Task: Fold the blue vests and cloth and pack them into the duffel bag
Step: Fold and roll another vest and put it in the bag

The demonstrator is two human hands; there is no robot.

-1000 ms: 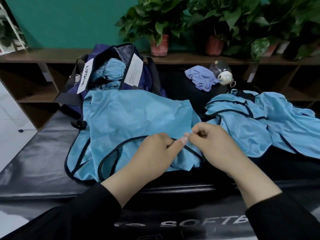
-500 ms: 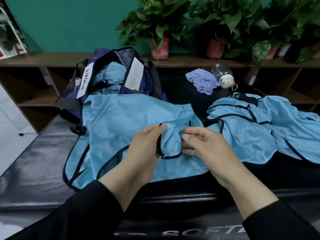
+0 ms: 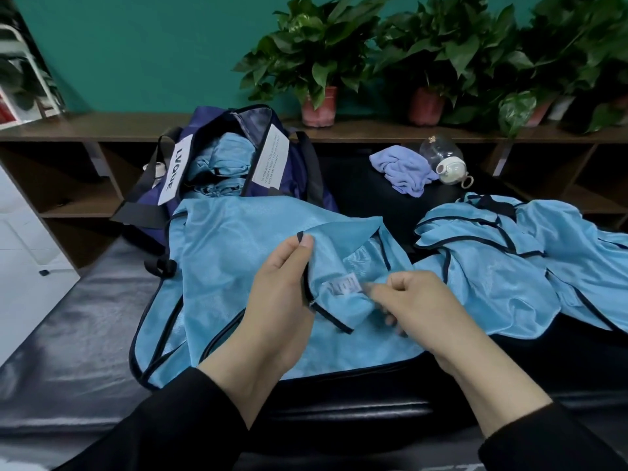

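Note:
A light blue vest (image 3: 231, 266) with dark trim lies spread on the black padded bench (image 3: 68, 334). My left hand (image 3: 278, 290) pinches a raised trimmed edge of it between thumb and fingers. My right hand (image 3: 414, 307) grips the same fold beside a small white label, fingers curled under the cloth. More blue vests (image 3: 509, 260) lie heaped at the right. A navy duffel bag (image 3: 217, 158) stands open behind, with folded blue vests inside. A lilac cloth (image 3: 401, 168) lies crumpled at the back.
A glass teapot and a small white pot (image 3: 448, 164) sit beside the lilac cloth. Behind runs a wooden shelf (image 3: 102, 127) bearing potted plants (image 3: 319, 107). White floor shows at the left past the bench edge.
Both hands have lifted the vest's near edge off the bench and carried it up and away from me, folding it over and exposing the white label.

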